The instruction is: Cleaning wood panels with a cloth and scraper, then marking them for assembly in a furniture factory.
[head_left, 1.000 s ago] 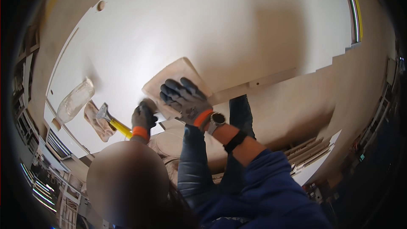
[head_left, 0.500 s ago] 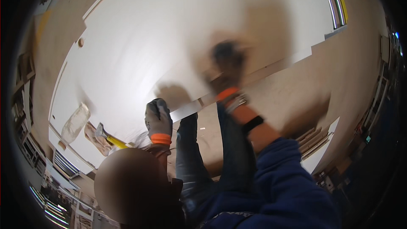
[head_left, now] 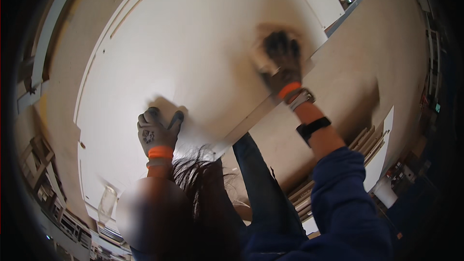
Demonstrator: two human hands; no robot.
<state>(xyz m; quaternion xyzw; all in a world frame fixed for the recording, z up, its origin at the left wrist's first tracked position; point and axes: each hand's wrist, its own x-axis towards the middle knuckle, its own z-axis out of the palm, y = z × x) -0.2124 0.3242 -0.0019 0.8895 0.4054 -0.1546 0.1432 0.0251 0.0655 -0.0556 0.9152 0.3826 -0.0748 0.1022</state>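
Smooth, faintly glossy panel

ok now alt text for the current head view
A gloved right hand over a blurred tan cloth on a large white panel, with the gloved left hand, thumb spread, farther left. A clear bottle is partly visible at lower left.

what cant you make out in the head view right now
- Pale cloth: in the head view, its outline is blurred and the right gloved hand covers part of it, so whether the fingers grip it or only press is unclear.
- Left palm: in the head view, hidden by the back of the left gloved hand.
- White board: far end cut off by the head view's upper edge.
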